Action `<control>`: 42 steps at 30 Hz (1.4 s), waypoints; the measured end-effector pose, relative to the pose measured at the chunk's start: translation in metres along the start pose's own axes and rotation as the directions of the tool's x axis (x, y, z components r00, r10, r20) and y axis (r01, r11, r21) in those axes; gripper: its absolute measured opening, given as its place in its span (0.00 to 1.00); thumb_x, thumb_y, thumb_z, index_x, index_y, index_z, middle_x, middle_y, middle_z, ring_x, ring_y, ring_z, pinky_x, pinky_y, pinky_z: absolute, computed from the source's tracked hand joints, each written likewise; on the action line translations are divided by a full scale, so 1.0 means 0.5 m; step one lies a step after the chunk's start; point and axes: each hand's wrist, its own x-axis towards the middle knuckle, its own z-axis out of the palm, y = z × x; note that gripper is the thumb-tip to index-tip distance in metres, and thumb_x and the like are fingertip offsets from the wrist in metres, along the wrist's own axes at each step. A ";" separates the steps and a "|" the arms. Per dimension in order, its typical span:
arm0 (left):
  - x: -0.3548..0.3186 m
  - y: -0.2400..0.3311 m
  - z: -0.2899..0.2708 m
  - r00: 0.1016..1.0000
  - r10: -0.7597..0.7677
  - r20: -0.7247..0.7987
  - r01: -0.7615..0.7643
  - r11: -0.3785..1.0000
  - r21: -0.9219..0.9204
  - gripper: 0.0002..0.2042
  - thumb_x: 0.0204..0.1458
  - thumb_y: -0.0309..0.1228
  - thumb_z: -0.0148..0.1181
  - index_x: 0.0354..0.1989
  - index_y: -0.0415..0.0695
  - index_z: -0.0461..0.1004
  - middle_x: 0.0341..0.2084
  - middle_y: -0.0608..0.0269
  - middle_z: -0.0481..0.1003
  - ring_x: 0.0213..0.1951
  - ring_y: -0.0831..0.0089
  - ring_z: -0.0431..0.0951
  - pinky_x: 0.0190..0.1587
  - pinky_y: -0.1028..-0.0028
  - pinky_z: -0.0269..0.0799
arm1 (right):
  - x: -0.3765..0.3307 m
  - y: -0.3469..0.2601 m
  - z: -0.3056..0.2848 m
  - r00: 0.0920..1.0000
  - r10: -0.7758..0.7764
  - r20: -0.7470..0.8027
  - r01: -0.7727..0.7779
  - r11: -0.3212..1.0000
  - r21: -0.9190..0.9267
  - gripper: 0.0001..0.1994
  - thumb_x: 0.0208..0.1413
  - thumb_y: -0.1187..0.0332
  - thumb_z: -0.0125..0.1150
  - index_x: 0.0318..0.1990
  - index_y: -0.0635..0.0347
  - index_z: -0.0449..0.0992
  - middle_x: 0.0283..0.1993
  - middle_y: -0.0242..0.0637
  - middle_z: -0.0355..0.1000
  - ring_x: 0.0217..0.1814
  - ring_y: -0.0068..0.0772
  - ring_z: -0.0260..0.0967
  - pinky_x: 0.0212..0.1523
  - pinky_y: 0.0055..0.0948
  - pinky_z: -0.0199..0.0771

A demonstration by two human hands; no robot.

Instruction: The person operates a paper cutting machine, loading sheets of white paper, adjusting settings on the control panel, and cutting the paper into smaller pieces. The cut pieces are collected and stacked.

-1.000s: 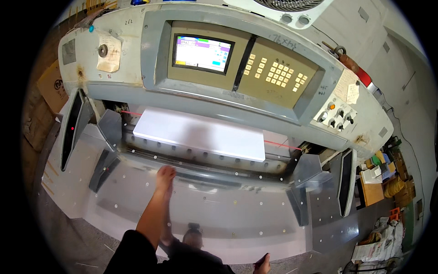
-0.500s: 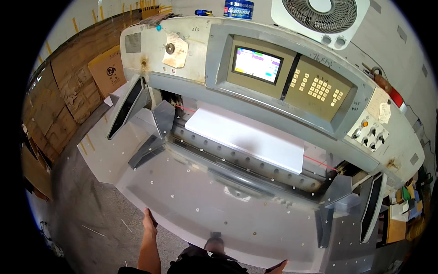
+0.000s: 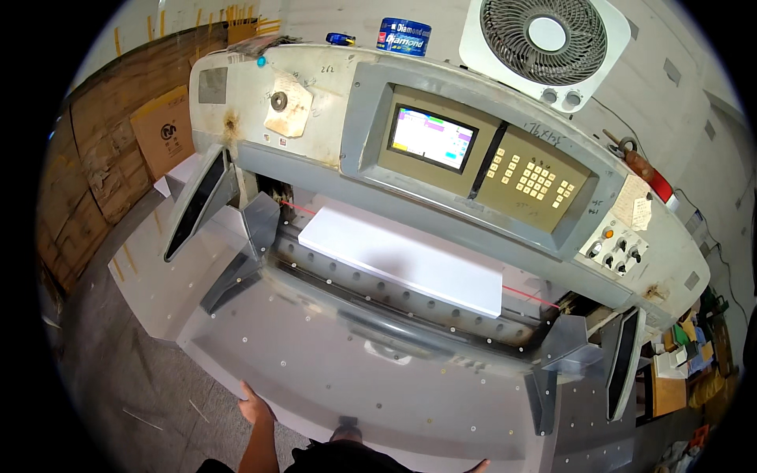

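Observation:
My left hand (image 3: 256, 408) rests at the front edge of the grey worktable (image 3: 315, 386) of a large paper-cutting machine. One digit is stretched along the edge, while the other fingers are partly hidden. At the bottom of the picture, only a small part of my right hand (image 3: 479, 467) shows by the same edge, with one digit extended. Neither hand appears to hold a thing. Beyond them, a stack of white paper (image 3: 402, 256) lies under the machine's front housing, with a red light line (image 3: 530, 296) running across at its sides.
Upright side guards (image 3: 197, 205) (image 3: 623, 366) flank the table. Above the paper are a lit screen (image 3: 432, 138) and a keypad (image 3: 538, 177); a knob panel (image 3: 619, 251) is at the right. A white fan (image 3: 546, 35) and a blue tin (image 3: 404, 37) stand on top.
The whole view has shifted, so the machine sits lower and further left in the picture. Both hands remain by the table's front edge. The paper stack has not moved on the machine.

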 end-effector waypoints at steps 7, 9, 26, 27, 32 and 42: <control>-0.011 0.014 -0.011 0.998 0.050 -0.027 -0.049 0.999 0.019 0.40 0.46 0.64 0.50 0.37 0.27 0.71 0.31 0.42 0.75 0.34 0.52 0.77 0.39 0.61 0.73 | 0.032 0.048 0.010 0.989 -0.007 -0.146 0.010 1.000 0.014 0.41 0.41 0.33 0.58 0.45 0.69 0.70 0.36 0.44 0.71 0.33 0.37 0.65 0.37 0.40 0.70; -0.007 0.012 -0.009 0.998 0.050 -0.035 -0.049 0.999 0.016 0.40 0.45 0.65 0.50 0.36 0.26 0.72 0.30 0.42 0.76 0.33 0.52 0.77 0.38 0.61 0.72 | 0.082 0.086 0.014 0.986 -0.030 -0.164 0.046 0.994 0.099 0.40 0.37 0.33 0.61 0.42 0.68 0.71 0.30 0.42 0.70 0.28 0.37 0.64 0.32 0.40 0.71; 0.024 -0.015 -0.004 0.992 0.107 -0.066 -0.097 0.987 0.131 0.43 0.43 0.68 0.48 0.27 0.26 0.73 0.25 0.40 0.75 0.31 0.49 0.77 0.37 0.58 0.70 | 0.076 0.072 0.018 0.962 0.014 -0.272 -0.061 0.984 -0.168 0.38 0.39 0.32 0.58 0.36 0.66 0.77 0.28 0.41 0.71 0.28 0.35 0.64 0.35 0.41 0.72; 0.026 -0.015 -0.006 0.996 0.082 -0.039 -0.075 0.985 0.154 0.43 0.44 0.67 0.47 0.29 0.25 0.72 0.27 0.41 0.75 0.32 0.50 0.77 0.37 0.59 0.71 | 0.075 0.077 0.019 0.964 0.019 -0.267 -0.068 0.982 -0.178 0.38 0.38 0.32 0.59 0.34 0.66 0.77 0.27 0.40 0.71 0.27 0.35 0.64 0.34 0.41 0.72; 0.030 -0.011 -0.008 0.996 0.087 0.032 -0.091 0.983 0.158 0.42 0.46 0.66 0.47 0.32 0.24 0.71 0.28 0.41 0.75 0.32 0.52 0.77 0.36 0.60 0.73 | 0.146 0.133 0.039 0.904 -0.032 -0.427 -0.032 0.989 -0.143 0.36 0.37 0.31 0.58 0.21 0.65 0.73 0.19 0.36 0.65 0.19 0.32 0.58 0.25 0.41 0.68; 0.046 -0.021 -0.001 0.995 0.085 -0.045 -0.072 0.969 0.235 0.44 0.43 0.69 0.46 0.32 0.26 0.72 0.29 0.40 0.75 0.34 0.48 0.77 0.39 0.56 0.72 | 0.156 0.154 0.044 0.920 -0.118 -0.375 0.096 0.992 -0.076 0.37 0.37 0.30 0.59 0.16 0.65 0.69 0.15 0.35 0.62 0.18 0.30 0.52 0.21 0.40 0.62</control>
